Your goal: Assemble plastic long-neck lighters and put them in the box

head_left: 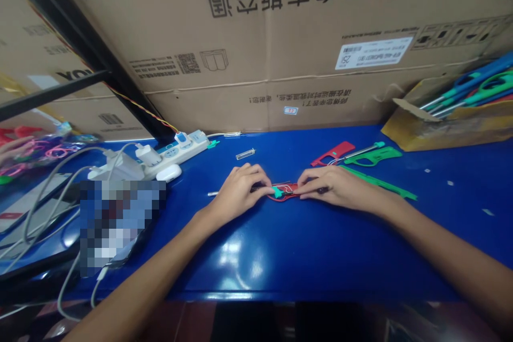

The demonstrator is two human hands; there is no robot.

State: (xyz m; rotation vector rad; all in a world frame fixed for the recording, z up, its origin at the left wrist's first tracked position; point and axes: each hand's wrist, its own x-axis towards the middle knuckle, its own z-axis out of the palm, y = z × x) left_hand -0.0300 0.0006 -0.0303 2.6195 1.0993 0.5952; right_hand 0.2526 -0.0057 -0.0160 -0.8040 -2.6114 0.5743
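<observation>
A red lighter half-shell point(289, 188) lies on the blue table between my hands, with thin white wires and a small teal part point(277, 192) in it. My left hand point(242, 188) is closed, thumb and fingers pinched at the shell's left end beside the teal part. A metal tube point(212, 194) sticks out to the left from behind that hand. My right hand point(331, 186) is closed at the shell's right end, its fingertips on a small dark piece point(321, 191). The exact grip of both hands is partly hidden by the fingers.
Behind the right hand lie a red shell point(334, 153), a green shell point(373, 156) and a long green piece point(385, 184). A box of lighters point(449, 123) stands at right. At left are a power strip point(180, 155), cables and a blurred device point(120, 224). Cardboard point(240, 75) stands behind.
</observation>
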